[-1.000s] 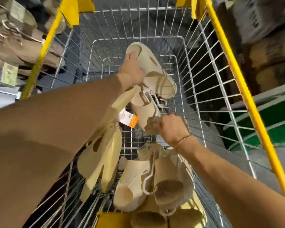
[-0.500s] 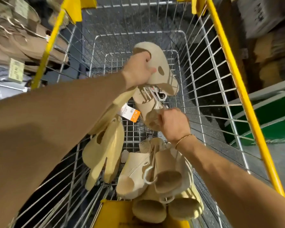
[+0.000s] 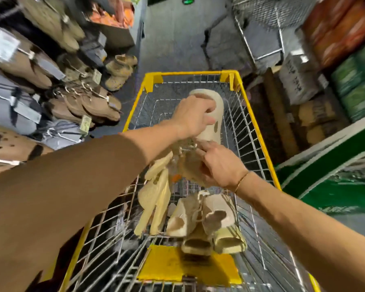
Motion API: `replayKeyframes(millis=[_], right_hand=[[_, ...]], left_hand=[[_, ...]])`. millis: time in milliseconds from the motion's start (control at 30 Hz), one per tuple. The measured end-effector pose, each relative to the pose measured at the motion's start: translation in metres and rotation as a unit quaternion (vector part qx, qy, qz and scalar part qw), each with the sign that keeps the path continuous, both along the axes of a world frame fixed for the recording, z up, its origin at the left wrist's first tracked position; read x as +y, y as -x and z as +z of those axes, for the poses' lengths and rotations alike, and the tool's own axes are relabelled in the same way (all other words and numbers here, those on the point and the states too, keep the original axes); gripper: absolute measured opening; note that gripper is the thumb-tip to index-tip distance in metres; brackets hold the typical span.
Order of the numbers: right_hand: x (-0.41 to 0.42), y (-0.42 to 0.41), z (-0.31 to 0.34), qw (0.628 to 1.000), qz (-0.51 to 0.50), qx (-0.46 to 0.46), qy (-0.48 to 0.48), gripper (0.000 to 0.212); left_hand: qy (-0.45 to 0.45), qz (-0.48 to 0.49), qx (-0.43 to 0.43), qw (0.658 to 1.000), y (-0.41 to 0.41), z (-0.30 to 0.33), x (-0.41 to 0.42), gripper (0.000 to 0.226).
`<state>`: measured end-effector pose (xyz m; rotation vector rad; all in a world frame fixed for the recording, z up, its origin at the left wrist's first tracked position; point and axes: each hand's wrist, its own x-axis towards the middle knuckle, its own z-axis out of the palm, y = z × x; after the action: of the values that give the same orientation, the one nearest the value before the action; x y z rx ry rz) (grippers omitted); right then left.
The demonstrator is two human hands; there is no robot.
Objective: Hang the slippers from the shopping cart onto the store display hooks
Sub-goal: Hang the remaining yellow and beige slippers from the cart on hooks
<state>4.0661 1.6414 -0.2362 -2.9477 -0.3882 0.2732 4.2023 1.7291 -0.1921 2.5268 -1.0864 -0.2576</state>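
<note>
So the shopping cart [image 3: 259, 131] is the big thing here, wire mesh with a yellow rim, sitting in a narrow aisle. Left of the cart there's a wall of display hooks [image 3: 76, 89] already loaded with brown slippers [image 3: 89, 106], and that rack comes pretty close to the cart's left rim, not much slack on that side. Right of the cart is a green shelf unit [image 3: 335, 169] with stacked boxes [image 3: 297, 81] above it, also close in. Beyond the cart's far rim the grey floor [image 3: 173, 39] is open, with a second wire cart [image 3: 259, 32] parked further off to the right.

Inside the cart, near the handle end, there's a heap of cream slippers [image 3: 207, 218], and a yellowish pair [image 3: 156, 199] dangling along the cart's left wall.

Above the middle of the cart, the left hand [image 3: 193, 116] is wrapped round a cream slipper [image 3: 214, 114], holding it up above rim level. The right hand [image 3: 217, 165] is just under it, grasping a tan slipper [image 3: 188, 165] with the index finger poking up toward a white hanger [image 3: 184, 147] between the two. It's blurry there, so I think the hanger links the pair, but I can't swear to it.
</note>
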Motion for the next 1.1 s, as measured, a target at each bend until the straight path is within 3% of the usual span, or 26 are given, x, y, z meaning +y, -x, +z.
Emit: replayKeyframes(millis=[100, 233, 333, 433, 500, 600, 700, 800, 867, 967, 1033, 1100], right_hand=[[-0.012, 0.008, 0.046, 0.999, 0.036, -0.014, -0.013, 0.044], [-0.023, 0.017, 0.108, 0.994, 0.09, -0.056, 0.017, 0.032], [-0.02, 0.032, 0.161, 0.986, 0.129, -0.106, -0.003, 0.035], [-0.012, 0.043, 0.209, 0.98, 0.15, -0.117, 0.057, 0.025], [-0.011, 0.048, 0.241, 0.977, 0.153, -0.111, 0.097, 0.035], [-0.004, 0.062, 0.287, 0.964, 0.186, -0.139, 0.132, 0.029], [0.016, 0.075, 0.328, 0.938, 0.24, -0.188, 0.164, 0.017], [0.035, 0.079, 0.363, 0.919, 0.27, -0.194, 0.212, 0.034], [0.054, 0.09, 0.393, 0.921, 0.249, -0.197, 0.224, 0.019], [0.081, 0.109, 0.433, 0.937, 0.18, -0.156, 0.254, 0.027], [0.098, 0.122, 0.458, 0.94, 0.168, -0.127, 0.267, 0.032], [0.117, 0.138, 0.475, 0.94, 0.164, -0.136, 0.267, 0.035]], left_hand=[[-0.032, -0.081, -0.077, 0.993, 0.024, 0.048, 0.011, 0.026], [-0.131, -0.164, -0.213, 0.954, 0.052, 0.11, 0.033, 0.019], [-0.172, -0.182, -0.212, 0.945, 0.066, 0.15, 0.05, 0.015], [-0.196, -0.179, -0.18, 0.947, 0.075, 0.18, 0.071, 0.016], [-0.208, -0.182, -0.167, 0.947, 0.081, 0.194, 0.09, 0.022], [-0.199, -0.171, -0.207, 0.942, 0.097, 0.212, 0.116, 0.026], [-0.198, -0.146, -0.259, 0.934, 0.12, 0.232, 0.135, 0.015], [-0.162, -0.088, -0.305, 0.934, 0.149, 0.254, 0.156, 0.02], [-0.131, -0.056, -0.291, 0.946, 0.171, 0.268, 0.172, 0.023], [-0.079, -0.002, -0.209, 0.975, 0.207, 0.293, 0.189, 0.032], [0.024, 0.057, -0.134, 0.989, 0.229, 0.313, 0.196, 0.034], [0.14, 0.104, -0.067, 0.982, 0.25, 0.334, 0.202, 0.033]])
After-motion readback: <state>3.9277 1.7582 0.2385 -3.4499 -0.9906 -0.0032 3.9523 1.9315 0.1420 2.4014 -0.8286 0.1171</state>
